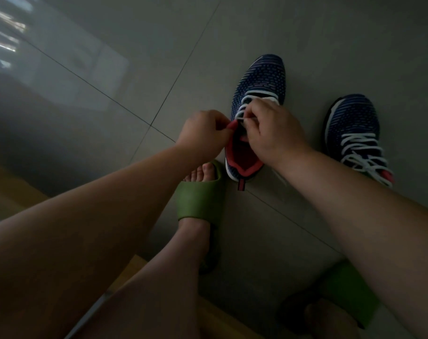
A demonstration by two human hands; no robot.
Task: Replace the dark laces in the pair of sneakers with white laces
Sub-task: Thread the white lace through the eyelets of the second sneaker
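Note:
Two dark blue knit sneakers with red lining stand on the grey tiled floor. The nearer sneaker (260, 77) carries a white lace (244, 105) through its front eyelets only. My left hand (203, 133) pinches the red edge of its left eyelet side. My right hand (269, 128) pinches the white lace over the tongue and hides the middle eyelets. The second sneaker (352, 123), to the right, is laced with a white lace (359, 152) along its whole front. No dark laces are in view.
My feet wear green slides: one slide (198, 199) touches the heel of the nearer sneaker, the other slide (342, 287) is at the lower right under my forearm. A wooden edge (12, 189) runs along the lower left. Bare floor tiles (134, 57) stretch beyond the shoes.

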